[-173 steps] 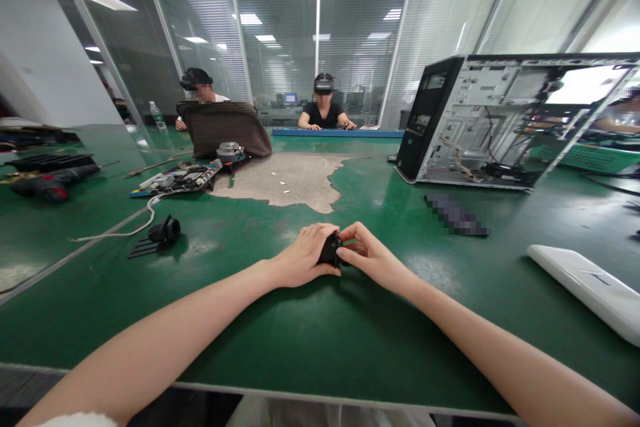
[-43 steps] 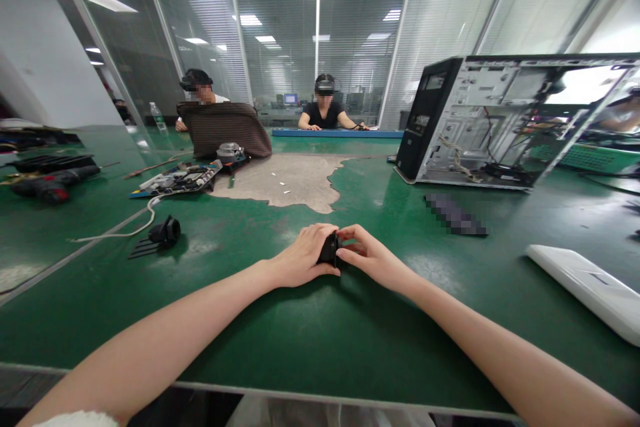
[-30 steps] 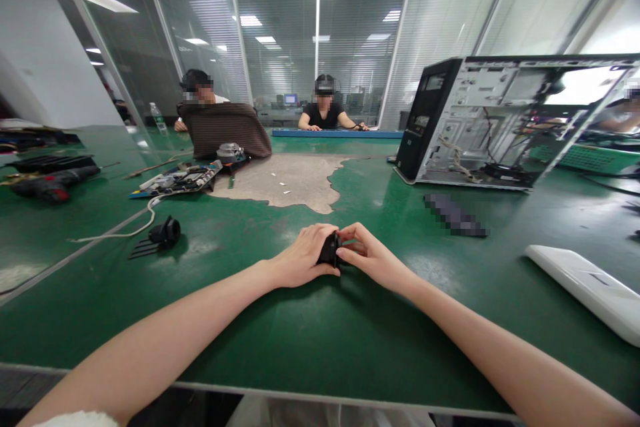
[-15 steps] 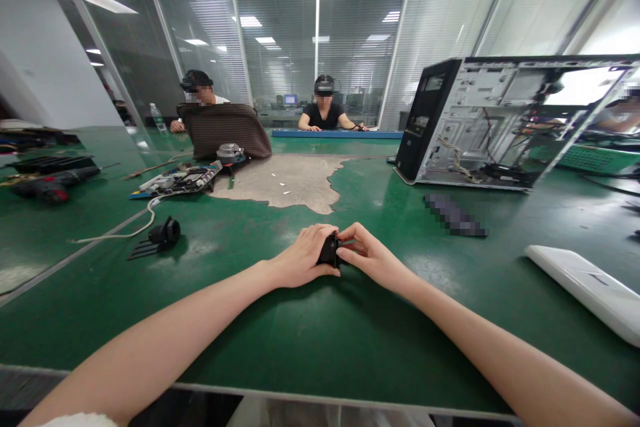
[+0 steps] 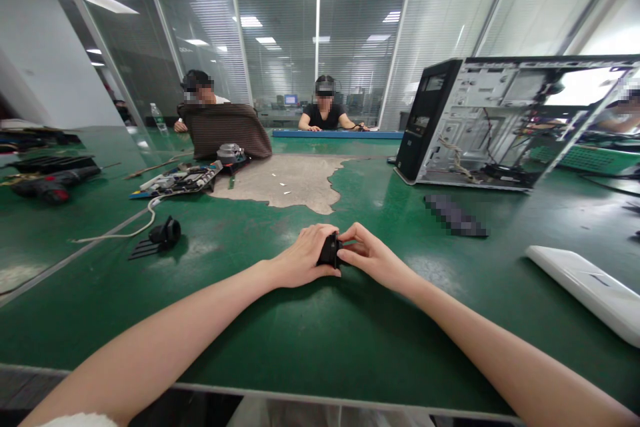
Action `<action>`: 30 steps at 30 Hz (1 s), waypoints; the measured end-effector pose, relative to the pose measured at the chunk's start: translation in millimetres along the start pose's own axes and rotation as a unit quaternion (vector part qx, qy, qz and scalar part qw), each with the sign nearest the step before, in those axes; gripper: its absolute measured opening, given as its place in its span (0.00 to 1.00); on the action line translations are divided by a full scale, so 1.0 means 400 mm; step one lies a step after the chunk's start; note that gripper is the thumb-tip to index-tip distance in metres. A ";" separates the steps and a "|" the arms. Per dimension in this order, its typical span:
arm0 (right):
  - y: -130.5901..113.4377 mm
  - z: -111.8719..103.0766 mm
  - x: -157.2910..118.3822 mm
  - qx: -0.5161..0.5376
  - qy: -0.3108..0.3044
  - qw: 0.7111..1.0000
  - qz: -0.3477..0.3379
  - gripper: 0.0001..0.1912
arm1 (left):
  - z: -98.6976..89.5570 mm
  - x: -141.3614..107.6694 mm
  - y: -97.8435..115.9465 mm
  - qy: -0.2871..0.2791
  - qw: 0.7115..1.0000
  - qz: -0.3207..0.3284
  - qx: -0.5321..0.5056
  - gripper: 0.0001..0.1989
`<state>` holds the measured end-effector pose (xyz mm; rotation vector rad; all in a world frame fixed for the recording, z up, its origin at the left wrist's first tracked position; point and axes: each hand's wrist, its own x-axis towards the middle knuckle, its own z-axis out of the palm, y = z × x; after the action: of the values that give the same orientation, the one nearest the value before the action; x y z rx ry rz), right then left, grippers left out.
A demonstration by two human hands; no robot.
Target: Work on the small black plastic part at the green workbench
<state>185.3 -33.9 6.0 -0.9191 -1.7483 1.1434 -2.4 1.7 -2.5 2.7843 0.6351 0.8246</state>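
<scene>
My left hand (image 5: 303, 259) is wrapped round a small black plastic part (image 5: 329, 251), thumb below and fingers over the top. From the right, the fingertips of my right hand (image 5: 367, 255) pinch the same part's right edge. Its exact kind is hard to make out, since both hands cover much of it. The two hands meet low over the green tabletop (image 5: 310, 327). To the left lies another black plastic piece (image 5: 163, 233), with a round ring and several long prongs.
An opened computer case (image 5: 500, 123) stands back right, near a blurred dark object (image 5: 455, 215) and a white slab-like box (image 5: 585, 287). Back left are a circuit board (image 5: 177, 180), a brown chair back (image 5: 225, 130) and a power drill (image 5: 55, 183). Co-workers sit across the table.
Both hands stay in place on the black part. The right fingertips and the part shift only very slightly.
</scene>
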 end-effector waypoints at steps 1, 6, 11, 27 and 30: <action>0.002 0.000 0.001 -0.002 0.003 1.000 0.002 0.11 | -0.001 0.001 0.001 0.000 1.000 -0.002 -0.002 0.33; 0.010 -0.004 0.001 -0.008 -0.011 1.000 0.015 0.12 | 0.001 0.002 0.006 0.002 1.000 -0.018 -0.001 0.33; 0.005 -0.005 -0.003 0.030 -0.045 0.998 -0.010 0.15 | 0.007 0.004 0.007 0.008 0.999 -0.044 0.013 0.34; 0.009 0.000 0.004 0.033 -0.019 0.999 0.022 0.13 | 0.021 0.011 0.014 0.034 0.995 -0.095 0.009 0.27; 0.008 -0.002 0.002 0.035 -0.020 0.999 0.005 0.15 | 0.021 0.008 0.012 0.030 0.996 -0.088 0.013 0.28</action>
<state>186.2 -31.7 3.3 -0.8698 -1.7247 1.2298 6.2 -1.4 -6.7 2.6864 0.8937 0.8724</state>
